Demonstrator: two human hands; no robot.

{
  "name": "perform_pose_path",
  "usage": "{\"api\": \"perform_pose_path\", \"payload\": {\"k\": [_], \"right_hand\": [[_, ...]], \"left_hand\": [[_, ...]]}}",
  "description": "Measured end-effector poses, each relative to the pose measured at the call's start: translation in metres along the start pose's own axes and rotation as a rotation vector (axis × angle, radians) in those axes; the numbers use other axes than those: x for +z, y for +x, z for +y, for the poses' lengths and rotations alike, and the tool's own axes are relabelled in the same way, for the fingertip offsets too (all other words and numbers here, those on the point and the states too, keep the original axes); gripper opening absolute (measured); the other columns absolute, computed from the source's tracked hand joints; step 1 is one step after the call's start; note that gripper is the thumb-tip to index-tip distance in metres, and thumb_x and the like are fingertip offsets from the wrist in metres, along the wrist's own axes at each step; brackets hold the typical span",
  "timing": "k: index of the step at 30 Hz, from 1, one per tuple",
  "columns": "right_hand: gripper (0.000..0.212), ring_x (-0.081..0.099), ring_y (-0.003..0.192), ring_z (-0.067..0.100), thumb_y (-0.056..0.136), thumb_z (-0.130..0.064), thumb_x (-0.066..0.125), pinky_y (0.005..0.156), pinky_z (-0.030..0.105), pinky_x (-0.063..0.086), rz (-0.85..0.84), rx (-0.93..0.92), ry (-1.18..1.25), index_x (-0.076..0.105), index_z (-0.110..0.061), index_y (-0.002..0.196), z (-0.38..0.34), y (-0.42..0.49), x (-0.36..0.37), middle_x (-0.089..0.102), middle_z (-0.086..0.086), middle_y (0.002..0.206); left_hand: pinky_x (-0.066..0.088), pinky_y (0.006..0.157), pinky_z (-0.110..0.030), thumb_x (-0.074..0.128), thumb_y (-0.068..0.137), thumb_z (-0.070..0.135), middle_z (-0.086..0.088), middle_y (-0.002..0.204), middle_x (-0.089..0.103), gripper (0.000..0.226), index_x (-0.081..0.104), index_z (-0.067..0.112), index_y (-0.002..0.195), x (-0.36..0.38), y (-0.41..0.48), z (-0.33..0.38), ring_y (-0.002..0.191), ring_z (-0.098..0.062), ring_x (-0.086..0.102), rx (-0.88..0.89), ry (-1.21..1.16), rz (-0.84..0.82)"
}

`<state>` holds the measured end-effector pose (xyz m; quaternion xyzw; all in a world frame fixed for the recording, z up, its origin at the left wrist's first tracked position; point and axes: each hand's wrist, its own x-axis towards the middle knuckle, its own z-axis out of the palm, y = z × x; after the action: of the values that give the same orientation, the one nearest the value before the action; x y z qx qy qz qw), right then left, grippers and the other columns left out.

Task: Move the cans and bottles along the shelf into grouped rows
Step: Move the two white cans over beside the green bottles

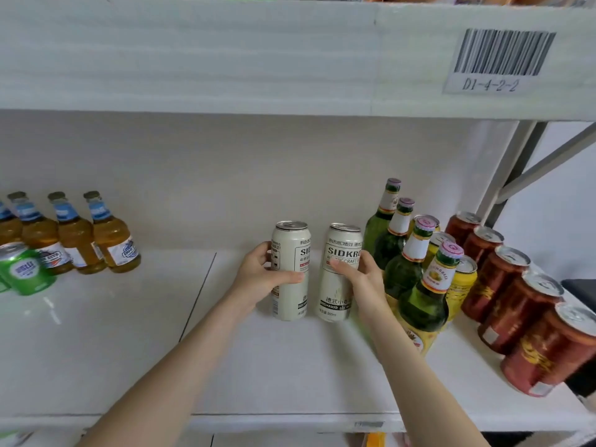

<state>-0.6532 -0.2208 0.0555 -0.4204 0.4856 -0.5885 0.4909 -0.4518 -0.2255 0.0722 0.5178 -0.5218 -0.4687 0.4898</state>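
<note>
Shelf [290,366]: cans [292,304] within left grip [258,279], right grip [364,280]

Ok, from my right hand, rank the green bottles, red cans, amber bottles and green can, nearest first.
1. Green bottles, beside the right hand.
2. Red cans, far right.
3. Amber bottles, back left.
4. Green can, far left edge.

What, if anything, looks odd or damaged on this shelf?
Nothing spilled, toppled or damaged. Only the left white can, gripped by the left hand, and the right white can, gripped by the right hand, stand apart mid-shelf.
</note>
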Motion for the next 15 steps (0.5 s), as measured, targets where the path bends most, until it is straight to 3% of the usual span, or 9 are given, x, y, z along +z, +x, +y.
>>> {"api": "perform_pose_path", "payload": {"k": [3, 10, 15], "right_hand": [[0.050, 0.072, 0.092, 0.019, 0.064, -0.028, 0.085, 0.075, 0.032, 0.055, 0.016, -0.015, 0.015, 0.063, -0.014, 0.107, 0.009, 0.020, 0.006, 0.075, 0.003, 0.100], [0.044, 0.070, 0.094, 0.016, 0.077, -0.015, 0.082, 0.078, 0.031, 0.052, 0.059, -0.054, 0.026, 0.059, -0.016, 0.114, 0.032, 0.064, 0.016, 0.072, 0.002, 0.105], [0.066, 0.069, 0.099, 0.019, 0.060, -0.028, 0.085, 0.081, 0.034, 0.055, 0.086, -0.081, 0.011, 0.057, -0.014, 0.118, 0.046, 0.089, 0.023, 0.071, 0.004, 0.110]], "left_hand": [[0.058, 0.087, -0.038, 0.092, 0.037, 0.022, 0.001, 0.104, 0.075, 0.073, 0.066, 0.024, 0.105, -0.002, 0.022, -0.011, 0.101, -0.020, 0.070, 0.009, 0.011, -0.009], [0.057, 0.091, -0.046, 0.092, 0.036, 0.020, -0.002, 0.106, 0.074, 0.073, 0.065, 0.022, 0.104, -0.002, 0.062, -0.032, 0.102, -0.025, 0.071, 0.057, 0.009, 0.006], [0.057, 0.091, -0.049, 0.090, 0.033, 0.023, -0.005, 0.109, 0.073, 0.079, 0.062, 0.019, 0.107, 0.005, 0.086, -0.046, 0.100, -0.025, 0.071, 0.075, -0.014, 0.007]]}}
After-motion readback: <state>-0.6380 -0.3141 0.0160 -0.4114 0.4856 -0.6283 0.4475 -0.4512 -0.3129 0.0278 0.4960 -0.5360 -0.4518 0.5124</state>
